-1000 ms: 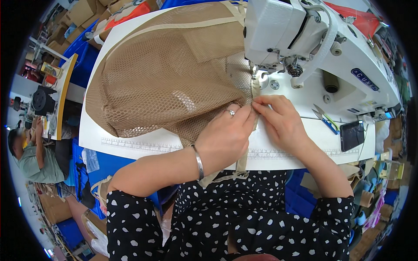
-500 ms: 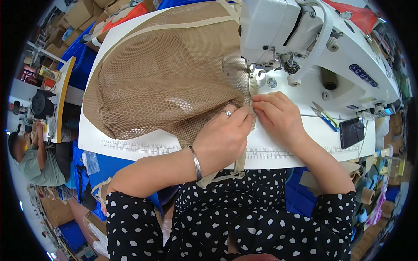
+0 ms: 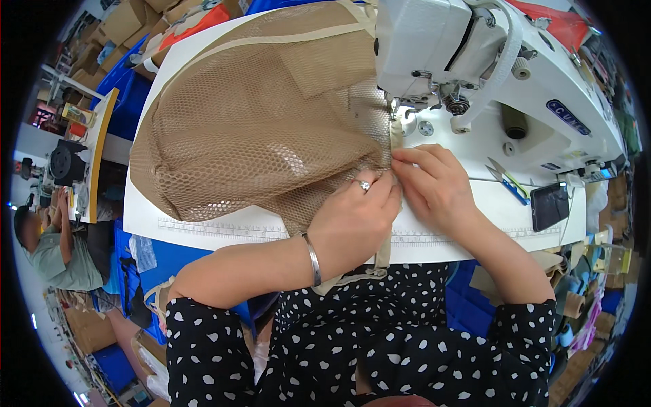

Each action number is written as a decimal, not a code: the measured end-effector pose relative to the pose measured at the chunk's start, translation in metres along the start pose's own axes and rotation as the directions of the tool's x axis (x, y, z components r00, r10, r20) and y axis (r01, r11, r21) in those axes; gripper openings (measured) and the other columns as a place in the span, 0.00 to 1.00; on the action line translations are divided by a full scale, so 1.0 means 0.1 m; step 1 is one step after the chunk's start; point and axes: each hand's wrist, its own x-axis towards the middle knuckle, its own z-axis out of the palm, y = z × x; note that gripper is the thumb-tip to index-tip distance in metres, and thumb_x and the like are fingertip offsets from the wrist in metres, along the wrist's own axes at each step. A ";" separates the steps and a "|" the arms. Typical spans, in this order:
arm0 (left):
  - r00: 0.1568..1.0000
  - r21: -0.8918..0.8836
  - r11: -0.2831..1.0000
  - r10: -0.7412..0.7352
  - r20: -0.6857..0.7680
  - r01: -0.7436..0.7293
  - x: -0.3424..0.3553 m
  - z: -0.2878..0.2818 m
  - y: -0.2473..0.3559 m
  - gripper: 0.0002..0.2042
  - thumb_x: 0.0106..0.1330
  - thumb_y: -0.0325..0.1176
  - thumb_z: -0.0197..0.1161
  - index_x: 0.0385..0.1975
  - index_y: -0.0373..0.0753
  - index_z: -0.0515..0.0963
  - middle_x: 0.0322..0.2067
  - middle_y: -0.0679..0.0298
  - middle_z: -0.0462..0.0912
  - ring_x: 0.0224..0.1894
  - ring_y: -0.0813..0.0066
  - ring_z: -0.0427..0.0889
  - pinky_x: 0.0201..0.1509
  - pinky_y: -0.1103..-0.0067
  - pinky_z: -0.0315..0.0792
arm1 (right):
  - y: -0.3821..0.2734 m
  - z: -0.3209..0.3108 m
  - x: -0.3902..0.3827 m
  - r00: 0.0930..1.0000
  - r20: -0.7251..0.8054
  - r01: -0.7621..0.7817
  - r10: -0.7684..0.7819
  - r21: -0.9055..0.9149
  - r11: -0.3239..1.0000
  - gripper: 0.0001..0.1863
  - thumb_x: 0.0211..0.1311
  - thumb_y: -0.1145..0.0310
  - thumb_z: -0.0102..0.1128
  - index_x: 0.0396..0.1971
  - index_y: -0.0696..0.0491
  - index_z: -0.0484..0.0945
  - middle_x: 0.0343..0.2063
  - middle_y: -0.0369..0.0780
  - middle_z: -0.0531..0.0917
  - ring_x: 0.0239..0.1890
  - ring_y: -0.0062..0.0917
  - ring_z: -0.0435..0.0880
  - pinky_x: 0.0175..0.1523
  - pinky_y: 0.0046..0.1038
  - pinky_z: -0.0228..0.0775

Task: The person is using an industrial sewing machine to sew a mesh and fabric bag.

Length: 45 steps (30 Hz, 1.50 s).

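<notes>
A large piece of brown mesh fabric [image 3: 230, 129] spreads over the left of the white table. Its right edge, with a beige binding tape [image 3: 397, 136], runs under the presser foot of a white sewing machine [image 3: 468, 54]. My left hand [image 3: 356, 210], with a ring and a bracelet, pinches the gathered mesh edge just in front of the foot. Close beside it, my right hand [image 3: 434, 186] has its fingertips pressed together on the binding tape. The tape's tail hangs over the table's front edge below my left hand. What lies under my left fingertips is hidden.
Right of my right hand lie blue-handled thread snips [image 3: 512, 186] and a black phone [image 3: 549, 207]. A printed ruler scale [image 3: 434, 237] follows the table's front edge. A co-worker [image 3: 61, 251] sits at another table on the left. Blue bins and cardboard boxes stand behind.
My left hand has shifted slightly right and downward along the edge, its fingers still closed. My right hand stays nearly in place at the tape.
</notes>
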 end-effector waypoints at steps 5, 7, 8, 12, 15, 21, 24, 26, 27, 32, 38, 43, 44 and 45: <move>1.000 0.023 1.000 0.013 -0.014 -0.013 -0.01 0.00 0.02 0.22 0.56 0.32 0.69 0.52 0.32 0.82 0.53 0.56 0.82 0.56 0.61 0.79 0.60 0.73 0.77 | -0.02 -0.09 -0.04 0.996 0.088 -0.009 0.009 -0.005 1.000 0.21 0.48 0.77 0.68 0.46 0.58 0.84 0.49 0.41 0.83 0.51 0.36 0.81 0.56 0.37 0.73; 1.000 0.018 0.999 0.027 -0.015 -0.026 -0.01 0.00 0.03 0.21 0.56 0.32 0.69 0.51 0.33 0.82 0.52 0.58 0.83 0.55 0.62 0.80 0.59 0.74 0.77 | -0.01 -0.10 -0.04 0.997 0.081 0.013 -0.012 -0.004 1.000 0.21 0.47 0.77 0.67 0.46 0.58 0.84 0.48 0.41 0.83 0.51 0.36 0.81 0.57 0.37 0.72; 0.999 0.013 0.999 0.039 -0.014 -0.038 -0.01 0.00 0.03 0.20 0.56 0.32 0.69 0.50 0.33 0.83 0.51 0.58 0.84 0.54 0.62 0.80 0.58 0.74 0.77 | 0.00 -0.10 -0.04 0.997 0.074 0.015 -0.015 0.002 1.000 0.21 0.47 0.77 0.67 0.46 0.57 0.84 0.48 0.41 0.83 0.51 0.36 0.81 0.58 0.38 0.72; 0.997 0.004 0.998 0.066 -0.046 -0.066 0.02 0.00 0.04 0.18 0.56 0.32 0.68 0.47 0.33 0.83 0.48 0.60 0.84 0.52 0.63 0.82 0.56 0.75 0.79 | 0.03 -0.11 -0.03 0.997 0.072 0.013 -0.015 0.036 0.999 0.21 0.47 0.78 0.66 0.46 0.57 0.84 0.47 0.40 0.84 0.51 0.35 0.82 0.59 0.38 0.71; 0.978 -0.034 0.990 0.128 -0.163 -0.135 0.07 -0.03 0.00 0.14 0.54 0.30 0.61 0.38 0.29 0.81 0.41 0.58 0.83 0.42 0.65 0.82 0.46 0.77 0.81 | 0.09 -0.15 0.01 0.994 0.112 -0.004 -0.008 0.107 0.994 0.19 0.47 0.77 0.65 0.43 0.55 0.84 0.46 0.40 0.84 0.50 0.35 0.82 0.58 0.38 0.71; 0.959 -0.514 0.823 -0.285 -0.003 0.243 0.13 -0.20 -0.12 0.10 0.64 0.26 0.59 0.42 0.33 0.81 0.41 0.58 0.85 0.42 0.60 0.85 0.45 0.72 0.79 | 0.24 -0.18 0.13 0.982 0.189 -0.013 -0.030 0.223 0.975 0.12 0.50 0.74 0.62 0.37 0.54 0.83 0.38 0.41 0.82 0.45 0.37 0.82 0.55 0.38 0.71; 0.916 -0.653 0.673 -0.392 0.082 0.347 0.15 -0.27 -0.21 0.10 0.71 0.28 0.56 0.46 0.34 0.82 0.37 0.59 0.85 0.40 0.71 0.84 0.45 0.77 0.76 | 0.29 -0.11 0.17 0.982 0.179 0.016 -0.058 0.230 0.973 0.09 0.50 0.74 0.62 0.34 0.54 0.83 0.34 0.41 0.81 0.44 0.38 0.81 0.54 0.39 0.72; 0.885 -0.747 0.539 -0.444 0.142 0.390 0.18 -0.27 -0.26 0.11 0.72 0.28 0.56 0.47 0.33 0.82 0.37 0.62 0.86 0.40 0.78 0.82 0.46 0.80 0.75 | 0.33 -0.06 0.18 0.988 0.135 0.038 -0.074 0.253 0.967 0.07 0.51 0.74 0.63 0.32 0.54 0.82 0.34 0.41 0.81 0.42 0.37 0.81 0.53 0.38 0.72; 0.874 -0.799 0.462 -0.461 0.154 0.385 0.20 -0.25 -0.29 0.11 0.73 0.29 0.55 0.47 0.32 0.82 0.37 0.63 0.86 0.40 0.81 0.81 0.47 0.81 0.75 | 0.34 -0.04 0.17 0.992 0.102 0.050 -0.079 0.253 0.966 0.07 0.52 0.74 0.63 0.32 0.54 0.82 0.33 0.40 0.81 0.42 0.36 0.81 0.53 0.38 0.73; 0.807 -0.869 0.216 -0.518 0.284 0.445 0.21 -0.26 -0.34 0.11 0.75 0.28 0.54 0.49 0.31 0.81 0.43 0.68 0.85 0.44 0.85 0.79 0.52 0.84 0.72 | 0.35 0.08 0.13 0.995 -0.017 0.099 -0.097 0.204 0.974 0.05 0.55 0.74 0.65 0.32 0.53 0.83 0.31 0.37 0.81 0.41 0.33 0.82 0.52 0.35 0.74; 0.856 -0.706 0.552 -0.493 0.153 0.444 0.27 -0.33 -0.22 0.10 0.69 0.27 0.60 0.48 0.34 0.80 0.44 0.64 0.85 0.47 0.72 0.82 0.55 0.77 0.73 | 0.36 0.15 0.11 0.996 -0.048 0.086 -0.079 0.159 0.984 0.04 0.54 0.72 0.66 0.31 0.52 0.83 0.31 0.37 0.82 0.41 0.32 0.83 0.53 0.35 0.74; 0.989 0.149 0.988 -0.013 -0.145 0.034 0.32 -0.18 -0.09 0.14 0.57 0.28 0.69 0.44 0.38 0.79 0.47 0.59 0.82 0.51 0.55 0.79 0.55 0.65 0.72 | 0.38 0.19 0.12 0.992 -0.120 0.060 -0.032 0.241 0.969 0.04 0.53 0.72 0.66 0.30 0.52 0.84 0.31 0.39 0.84 0.38 0.35 0.84 0.50 0.36 0.75; 0.993 0.230 0.973 -0.005 -0.122 0.033 0.32 -0.17 -0.10 0.16 0.56 0.29 0.70 0.44 0.39 0.78 0.49 0.62 0.82 0.52 0.60 0.79 0.54 0.66 0.71 | 0.38 0.19 0.12 0.992 -0.123 0.054 -0.024 0.249 0.967 0.04 0.53 0.72 0.66 0.30 0.52 0.84 0.30 0.39 0.84 0.37 0.36 0.84 0.50 0.37 0.75; 0.991 0.243 0.970 0.037 -0.125 -0.005 0.33 -0.16 -0.12 0.16 0.56 0.29 0.70 0.44 0.39 0.78 0.48 0.62 0.82 0.51 0.60 0.79 0.54 0.66 0.72 | 0.38 0.19 0.12 0.992 -0.125 0.047 -0.016 0.257 0.965 0.04 0.53 0.73 0.65 0.30 0.51 0.84 0.30 0.39 0.84 0.37 0.37 0.84 0.49 0.37 0.76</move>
